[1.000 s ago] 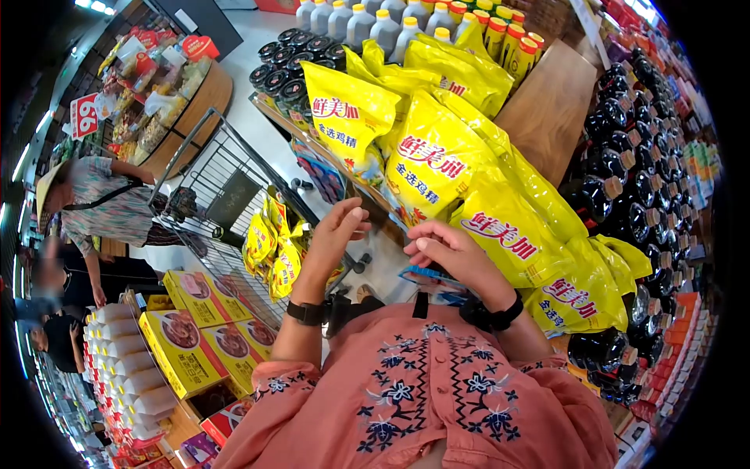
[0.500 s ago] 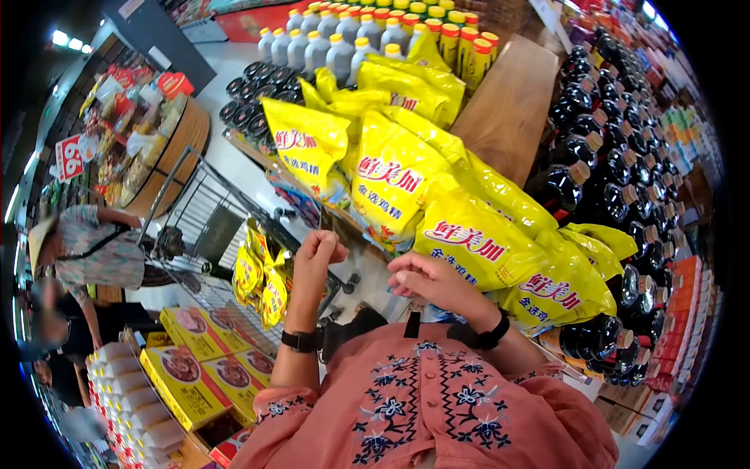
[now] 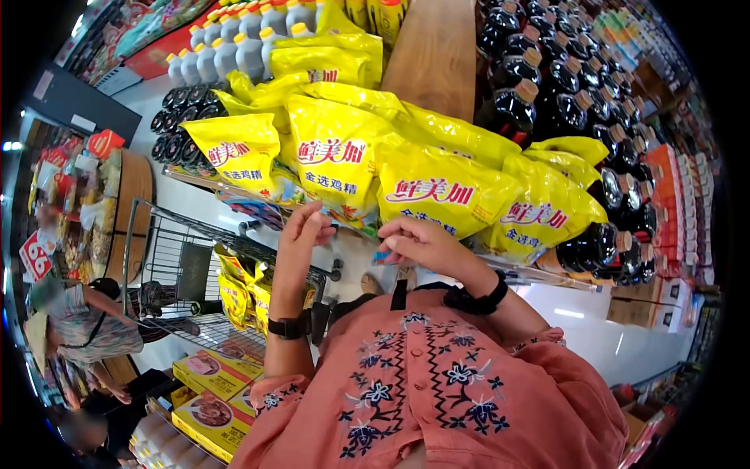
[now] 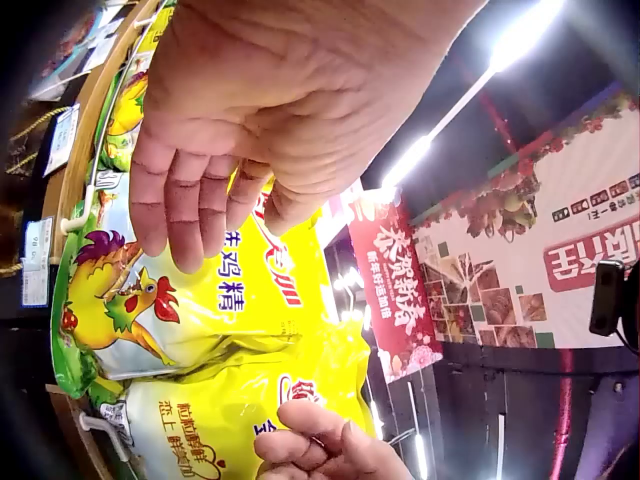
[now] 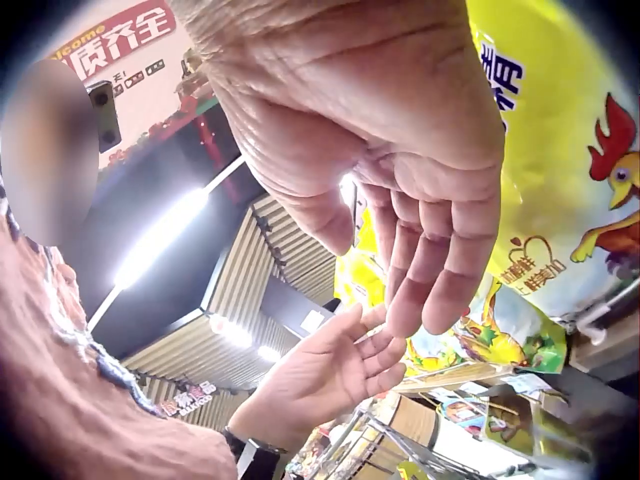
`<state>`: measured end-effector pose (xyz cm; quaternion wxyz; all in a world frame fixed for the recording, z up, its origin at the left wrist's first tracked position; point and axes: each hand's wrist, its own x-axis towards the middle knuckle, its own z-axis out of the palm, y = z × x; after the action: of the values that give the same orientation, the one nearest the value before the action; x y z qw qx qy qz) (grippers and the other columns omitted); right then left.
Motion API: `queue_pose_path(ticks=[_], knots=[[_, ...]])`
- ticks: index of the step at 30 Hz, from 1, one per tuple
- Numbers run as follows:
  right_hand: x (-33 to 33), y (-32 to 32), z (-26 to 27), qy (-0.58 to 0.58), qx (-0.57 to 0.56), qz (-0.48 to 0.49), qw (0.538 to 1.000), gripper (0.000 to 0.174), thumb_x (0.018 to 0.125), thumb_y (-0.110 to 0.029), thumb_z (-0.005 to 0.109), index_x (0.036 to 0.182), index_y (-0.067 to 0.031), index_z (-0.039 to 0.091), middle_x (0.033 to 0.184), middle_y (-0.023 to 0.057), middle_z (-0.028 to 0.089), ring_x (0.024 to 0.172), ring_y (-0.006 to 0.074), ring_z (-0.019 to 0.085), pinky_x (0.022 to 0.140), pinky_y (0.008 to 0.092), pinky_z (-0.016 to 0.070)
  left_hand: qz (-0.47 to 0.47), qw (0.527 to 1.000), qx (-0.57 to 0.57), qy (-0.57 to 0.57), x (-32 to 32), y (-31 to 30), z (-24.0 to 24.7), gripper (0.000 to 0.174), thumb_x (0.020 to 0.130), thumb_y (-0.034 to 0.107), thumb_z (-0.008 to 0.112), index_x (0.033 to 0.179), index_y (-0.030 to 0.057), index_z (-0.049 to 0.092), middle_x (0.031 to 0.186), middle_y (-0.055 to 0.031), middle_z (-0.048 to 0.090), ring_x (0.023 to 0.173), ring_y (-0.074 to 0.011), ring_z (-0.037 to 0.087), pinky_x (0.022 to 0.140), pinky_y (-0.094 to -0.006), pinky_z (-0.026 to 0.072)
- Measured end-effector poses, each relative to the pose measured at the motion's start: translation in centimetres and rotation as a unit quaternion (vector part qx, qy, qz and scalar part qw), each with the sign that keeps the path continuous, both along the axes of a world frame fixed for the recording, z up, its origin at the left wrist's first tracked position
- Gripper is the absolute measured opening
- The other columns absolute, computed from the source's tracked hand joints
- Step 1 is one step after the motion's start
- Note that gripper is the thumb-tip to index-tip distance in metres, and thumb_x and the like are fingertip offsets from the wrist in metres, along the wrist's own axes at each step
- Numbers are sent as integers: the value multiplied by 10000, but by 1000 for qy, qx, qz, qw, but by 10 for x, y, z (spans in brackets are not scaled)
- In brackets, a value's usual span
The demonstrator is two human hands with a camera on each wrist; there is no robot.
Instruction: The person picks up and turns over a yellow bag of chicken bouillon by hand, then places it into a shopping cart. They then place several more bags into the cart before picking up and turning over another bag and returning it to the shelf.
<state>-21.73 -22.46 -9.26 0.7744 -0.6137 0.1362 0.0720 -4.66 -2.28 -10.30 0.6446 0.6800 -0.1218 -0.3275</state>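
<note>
Both hands are raised before the body, holding nothing. In the head view the left hand (image 3: 301, 234) has relaxed, slightly bent fingers, just in front of the shelf edge below the yellow bags (image 3: 328, 152). Beside it, the right hand (image 3: 422, 244) hangs with loosely bent fingers near another yellow bag (image 3: 441, 191). The left wrist view has the left hand (image 4: 250, 120) in front of a bag printed with a cartoon chicken (image 4: 130, 310). A gap separates the two hands in the right wrist view, where the right hand (image 5: 400, 190) is beside a bag (image 5: 550, 150).
A shopping cart (image 3: 183, 266) with smaller yellow packs (image 3: 234, 293) stands at the left, a person (image 3: 82, 320) beyond it. Dark bottles (image 3: 512, 109) fill the right side; grey bottles (image 3: 226, 56) stand behind the bags. Yellow boxes (image 3: 211, 414) are stacked at lower left.
The head view has turned, so the bags and cart now lie further left and the shelf edge runs more level. The hands remain empty, with the bags now closer above them.
</note>
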Motion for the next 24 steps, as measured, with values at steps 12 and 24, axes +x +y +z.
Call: queue_pose_path(ticks=[12, 24], knots=[[-14, 26, -5, 26, -37, -81, 996, 293, 1010, -181, 550, 1216, 26, 562, 1039, 120, 680, 886, 154, 674, 781, 281, 548, -138, 990, -23, 22, 12, 4, -27, 452, 1022, 310, 553, 1380, 36, 518, 1168, -86, 649, 994, -177, 658, 854, -315, 526], [3, 50, -3, 31, -48, -4, 998, 282, 998, -167, 546, 1213, 16, 559, 1045, 142, 684, 857, 164, 669, 753, 291, 538, -93, 995, 12, 18, 0, 60, -17, 493, 996, 355, 565, 1383, 54, 511, 1137, -38, 649, 960, -131, 644, 820, -280, 511]])
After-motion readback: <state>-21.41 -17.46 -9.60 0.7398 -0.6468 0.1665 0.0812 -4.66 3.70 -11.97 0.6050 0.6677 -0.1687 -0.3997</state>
